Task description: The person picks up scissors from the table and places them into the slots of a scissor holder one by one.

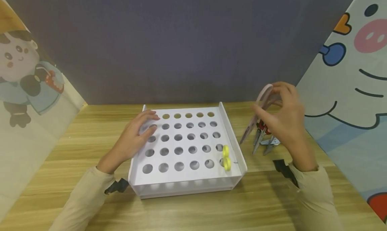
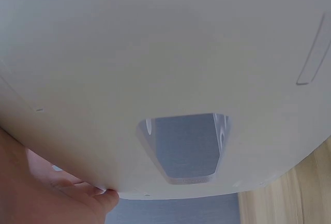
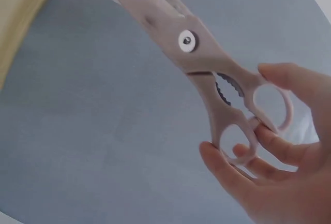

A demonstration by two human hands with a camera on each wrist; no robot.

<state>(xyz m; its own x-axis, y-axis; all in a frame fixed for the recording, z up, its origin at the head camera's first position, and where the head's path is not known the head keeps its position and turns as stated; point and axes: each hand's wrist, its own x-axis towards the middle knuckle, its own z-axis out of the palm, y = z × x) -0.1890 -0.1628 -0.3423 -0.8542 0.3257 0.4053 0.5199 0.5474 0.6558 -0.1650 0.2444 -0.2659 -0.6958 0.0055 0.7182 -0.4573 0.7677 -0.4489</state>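
A white rack (image 1: pixel 185 158) with rows of round holes stands on the table. My left hand (image 1: pixel 130 135) rests over its left wall, fingers and thumb spread across the top panel; the left wrist view shows the outer side wall (image 2: pixel 103 79) with a cut-out. Beyond the rack's right side, my right hand (image 1: pixel 284 113) holds pale pink kitchen scissors (image 3: pixel 201 74) by the handle loops, blades pointing down and left in the head view. Yellow-handled scissors (image 1: pixel 226 158) stand in a hole at the rack's front right, their blades mostly hidden.
Several other scissors lie right of the rack, partly behind my right hand, including red-handled scissors (image 1: pixel 261 127) and light-blue scissors (image 1: pixel 270 142). A dark grey panel (image 1: pixel 187 49) closes off the back of the wooden table (image 1: pixel 75 150). Cartoon-printed panels flank both sides.
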